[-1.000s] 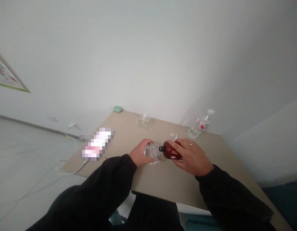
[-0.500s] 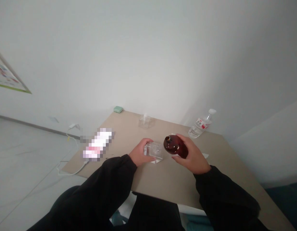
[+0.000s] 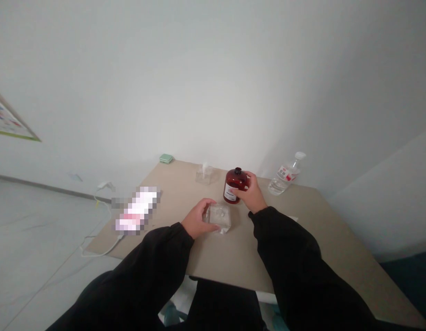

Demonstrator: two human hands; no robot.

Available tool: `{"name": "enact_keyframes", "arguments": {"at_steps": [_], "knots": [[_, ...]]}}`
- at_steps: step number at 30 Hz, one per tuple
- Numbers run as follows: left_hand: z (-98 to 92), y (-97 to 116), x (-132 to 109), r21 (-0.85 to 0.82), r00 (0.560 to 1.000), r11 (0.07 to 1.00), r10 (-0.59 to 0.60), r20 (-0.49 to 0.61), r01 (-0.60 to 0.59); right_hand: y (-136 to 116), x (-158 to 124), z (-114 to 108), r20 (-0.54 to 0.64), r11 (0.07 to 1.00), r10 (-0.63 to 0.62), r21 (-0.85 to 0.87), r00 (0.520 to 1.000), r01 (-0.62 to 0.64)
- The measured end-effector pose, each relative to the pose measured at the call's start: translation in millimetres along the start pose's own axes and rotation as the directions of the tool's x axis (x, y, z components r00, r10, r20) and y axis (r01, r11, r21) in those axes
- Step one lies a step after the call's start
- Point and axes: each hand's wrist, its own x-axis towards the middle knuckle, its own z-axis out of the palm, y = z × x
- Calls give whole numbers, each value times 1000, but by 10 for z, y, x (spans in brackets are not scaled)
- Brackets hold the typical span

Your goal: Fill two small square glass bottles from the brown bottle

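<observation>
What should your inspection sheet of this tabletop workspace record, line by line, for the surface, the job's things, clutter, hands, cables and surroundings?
Surface: beige rectangular table, against the wall.
Job's things: dark red bottle with white label, upright; transparent square block in front of it.
Clutter: transparent plastic water bottle, small flat green case, small transparent box, pixelated object.
Hands: left hand on the block; right hand gripping the bottle.
Cables: white cable, trailing from the wall to the table edge.
Surroundings: white wall, poster, grey floor.
</observation>
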Motion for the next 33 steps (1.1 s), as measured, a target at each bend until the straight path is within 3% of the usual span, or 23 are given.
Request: {"name": "enact_keyframes", "arguments": {"at_steps": [6, 19, 22, 25, 27, 29, 33], "knots": [[-4, -49, 5, 19, 1000, 1000, 6, 1, -6, 207, 27, 87, -14, 996, 39, -78, 999, -40], [-2, -161, 8, -75, 997, 997, -12, 75, 18, 421, -67, 127, -16, 999, 38, -33, 999, -38], [6, -130, 5, -125, 996, 992, -12, 87, 22, 398, -118, 25, -72, 997, -6, -84, 997, 0], [19, -111, 6, -164, 996, 986, -23, 85, 37, 365, -149, -273, -231, 979, -97, -199, 968, 50], [26, -112, 10, -185, 996, 982, -26, 87, 42, 363, -157, -532, -311, 934, -159, -354, 937, 41], [31, -116, 13, -190, 996, 981, -22, 88, 38, 386, -161, -755, -311, 845, -206, -534, 928, 8], [35, -115, 14, -162, 997, 987, -5, 72, 16, 445, -172, -900, -94, 587, -187, -809, 978, 35]]}}
